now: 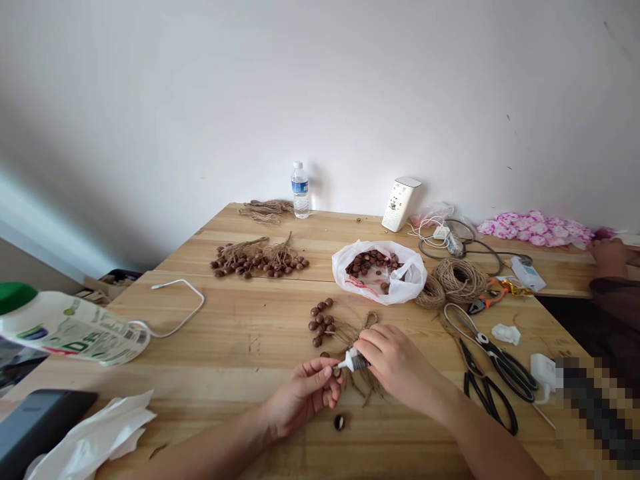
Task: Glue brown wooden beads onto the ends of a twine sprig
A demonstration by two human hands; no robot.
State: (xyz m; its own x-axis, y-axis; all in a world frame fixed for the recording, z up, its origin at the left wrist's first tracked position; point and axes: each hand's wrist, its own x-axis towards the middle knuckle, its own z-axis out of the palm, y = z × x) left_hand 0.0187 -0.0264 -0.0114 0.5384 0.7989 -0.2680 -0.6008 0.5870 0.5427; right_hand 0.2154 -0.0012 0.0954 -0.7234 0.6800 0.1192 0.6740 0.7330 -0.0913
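A small glue bottle (355, 361) with a white nozzle is gripped in my right hand (397, 363), tilted with its tip pointing left. My left hand (303, 397) pinches an opened brown nut shell (337, 371) between thumb and fingers, right at the nozzle tip. Whether the tip touches the shell I cannot tell. Below my hands a dark half shell (339, 422) lies on the wooden table (240, 413). Several round brown nuts (320, 323) sit just beyond, with twine strands (369, 319) partly hidden behind my right hand.
A white plastic bag (345, 285) of nuts stands beyond my hands. Twine rolls (459, 279), pliers (487, 299) and scissors (505, 367) lie right. Nut bunches (260, 261) and a water bottle (300, 193) are farther back. A large white bottle (80, 327) leans in at left. Another person's hand (610, 257) rests far right.
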